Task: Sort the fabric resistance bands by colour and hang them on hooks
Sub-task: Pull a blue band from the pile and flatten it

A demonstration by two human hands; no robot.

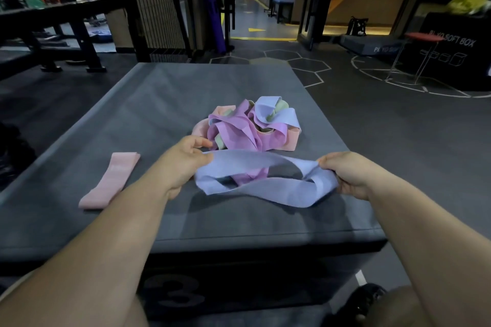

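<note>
Nearest, a pale blue band point(255, 188) was held stretched between both hands just above the top of a padded box point(239, 223). One end was pinched between the thumb and fingers of the left hand point(183, 159), and the other end was gripped in the curled fingers of the right hand point(345, 172). The band was seen to be twisted, with a slack fold drooping onto the box. A purple strip point(252, 176) showed through its loop, though whether the two were caught together could not be told.

To the left, a pink band point(110, 180) had been laid flat by itself, well apart from the others. Just beyond the hands, a tangled pile point(247, 127) of purple, blue, pink and pale green bands was heaped on the box. Farther off, a red stool point(422, 36) stood on the floor. No hooks could be made out.

The bands were judged to be light, soft and limp, stretchy rather than stiff, and unlikely to slip or be damaged. Each would best be taken by its two ends and pulled taut so that twists fall out. From the pile, a free edge should be chosen, since neighbours could be dragged along.
</note>
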